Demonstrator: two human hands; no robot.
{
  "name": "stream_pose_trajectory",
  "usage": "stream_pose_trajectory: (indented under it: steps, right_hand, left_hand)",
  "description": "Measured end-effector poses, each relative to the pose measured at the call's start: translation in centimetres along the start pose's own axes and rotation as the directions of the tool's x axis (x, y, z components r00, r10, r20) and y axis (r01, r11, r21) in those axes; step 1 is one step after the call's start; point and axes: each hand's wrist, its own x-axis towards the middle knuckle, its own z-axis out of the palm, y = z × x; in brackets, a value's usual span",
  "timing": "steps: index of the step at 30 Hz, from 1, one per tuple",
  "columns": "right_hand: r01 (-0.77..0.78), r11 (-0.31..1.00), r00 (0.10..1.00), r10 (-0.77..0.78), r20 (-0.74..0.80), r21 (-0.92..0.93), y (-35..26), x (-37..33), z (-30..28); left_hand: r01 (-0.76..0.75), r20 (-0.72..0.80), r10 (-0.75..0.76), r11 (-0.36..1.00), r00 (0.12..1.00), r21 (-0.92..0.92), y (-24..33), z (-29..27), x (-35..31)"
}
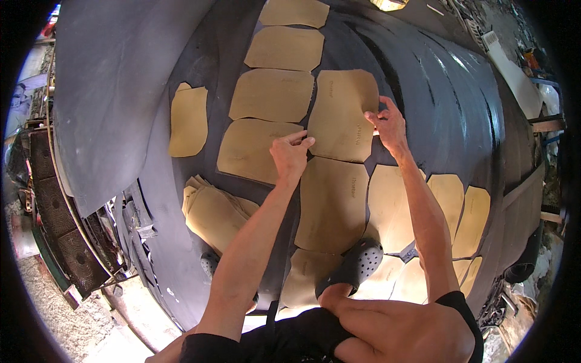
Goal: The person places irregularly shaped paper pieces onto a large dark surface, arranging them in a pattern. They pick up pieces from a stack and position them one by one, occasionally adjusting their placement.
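Observation:
A tan flat panel point(342, 112) with notched corners and small printed marks lies on a dark grey sheet point(436, 109). At its lower left edge, my left hand point(289, 158) pinches with thumb and fingertips. My right hand point(390, 128) grips the right edge, thumb and bent fingers at the rim. Directly below lies another tan panel point(333, 202), almost edge to edge with it. To the left, a column of similar panels point(271, 95) runs away from me. What the fingertips do beneath the edges is hidden.
A stack of tan panels point(215, 215) sits beside my left forearm, and a single piece point(189, 121) lies farther off. More panels point(445, 202) spread under my right forearm. My dark clog point(357, 266) rests on the panels. A large grey sheet point(109, 91) curls up at left.

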Motion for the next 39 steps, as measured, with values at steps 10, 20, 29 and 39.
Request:
stream_pose_trajectory:
  steps: [10,20,29,39]
  right_hand:
    - [0.056,0.745,0.968,-0.203,-0.146,-0.665,-4.9,-1.2,3.0]
    - [0.282,0.465,0.946,-0.279,0.164,-0.839,-1.4,3.1,8.1]
    - [0.322,0.463,0.924,-0.345,0.167,-0.826,0.6,-2.9,9.5]
    - [0.246,0.968,0.898,-0.204,0.39,-0.059,-4.4,-18.9,10.0]
  left_hand:
    - [-0.511,0.131,0.529,0.678,0.838,0.529,-0.3,1.9,-2.0]
    - [-0.26,-0.33,0.472,0.814,0.818,0.52,-9.0,-7.1,-12.1]
    - [0.605,-0.705,-0.426,0.796,0.568,0.006,-19.1,-16.9,-17.6]
    - [-0.023,-0.454,0.198,0.932,0.869,0.362,-5.9,-14.1,-20.3]
